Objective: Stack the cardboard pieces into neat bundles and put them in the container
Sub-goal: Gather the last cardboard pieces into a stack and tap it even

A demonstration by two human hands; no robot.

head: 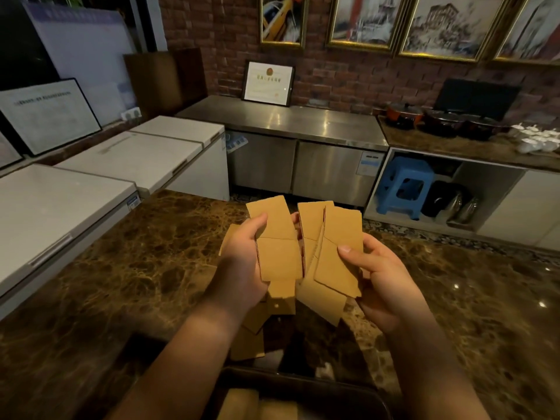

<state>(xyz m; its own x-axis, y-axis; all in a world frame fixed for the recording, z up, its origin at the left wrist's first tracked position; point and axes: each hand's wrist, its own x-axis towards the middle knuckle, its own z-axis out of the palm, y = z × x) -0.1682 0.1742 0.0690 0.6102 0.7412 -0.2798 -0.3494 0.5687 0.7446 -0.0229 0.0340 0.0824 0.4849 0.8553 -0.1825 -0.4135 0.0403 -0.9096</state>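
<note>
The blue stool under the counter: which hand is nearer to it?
Right. The right hand, holding cardboard pieces, sits on the same side as the blue stool. The left hand, holding its own cardboard, is farther across.

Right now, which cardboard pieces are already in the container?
The cardboard pieces in the dark container at the bottom edge; the other pieces are fanned in the left hand and right hand, or loose on the marble counter.

Left hand [242, 262] and right hand [381, 277] raised side by side, fingers curled, thumbs on top.
</note>
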